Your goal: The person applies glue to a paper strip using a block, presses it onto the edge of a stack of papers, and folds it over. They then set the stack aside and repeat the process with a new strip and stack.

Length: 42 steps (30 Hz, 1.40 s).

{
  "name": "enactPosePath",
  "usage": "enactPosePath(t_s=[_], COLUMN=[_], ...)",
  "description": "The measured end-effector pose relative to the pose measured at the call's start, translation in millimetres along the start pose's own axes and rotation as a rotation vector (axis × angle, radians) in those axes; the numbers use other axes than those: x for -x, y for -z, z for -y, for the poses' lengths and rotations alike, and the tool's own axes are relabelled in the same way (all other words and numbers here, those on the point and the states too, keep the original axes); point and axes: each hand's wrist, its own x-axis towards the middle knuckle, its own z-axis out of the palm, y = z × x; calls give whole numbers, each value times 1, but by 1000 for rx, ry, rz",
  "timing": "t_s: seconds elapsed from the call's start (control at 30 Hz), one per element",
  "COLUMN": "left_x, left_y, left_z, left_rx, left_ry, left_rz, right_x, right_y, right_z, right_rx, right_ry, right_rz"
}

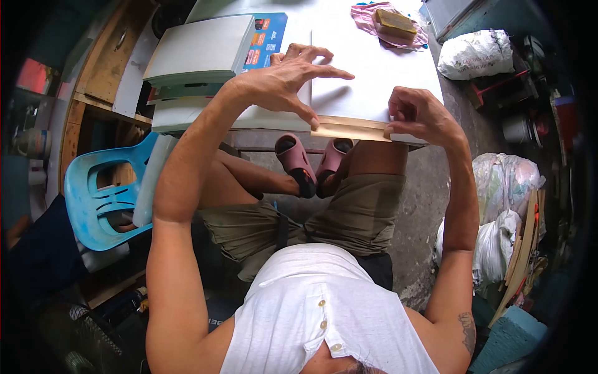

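Tape strip [350,129], white board [367,75], sponge [394,22] beyond

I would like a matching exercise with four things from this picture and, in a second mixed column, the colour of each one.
Things:
1. plastic chair
2. sandals
3. shorts
4. sheet under the left hand

Colours:
a. white
b. olive green
c. light blue
d. dusty pink

Pairs: 1-c, 2-d, 3-b, 4-a
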Motion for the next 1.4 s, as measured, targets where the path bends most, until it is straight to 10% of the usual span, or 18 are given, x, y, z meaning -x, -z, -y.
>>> enactPosePath(t_s=[0.13,0.33,0.57,0.87,0.97,1.2,1.4], left_x=[4,-58,-100,-27,-18,-64,-91], left_y=[19,25,7,25,21,13,65], left_z=[8,27,46,-95,-110,-119,-134], left_rx=[-14,-48,-120,-411,-533,-200,227], left_ry=[-11,80,228,715,678,-264,-351], left_rz=[-38,-298,-219,-2,-85,-427,-92], right_x=[21,57,61,66,69,72,80], right_y=[3,-67,-171,-138,-138,-121,-77], right_z=[-7,9,55,46,42,65,87], right_rx=[-173,-609,-1347,-1235,-1149,-782,-418], right_ry=[-60,-173,-361,-253,-301,-223,26], right_rz=[-134,-883,-728,-1076,-1106,-1100,-992])
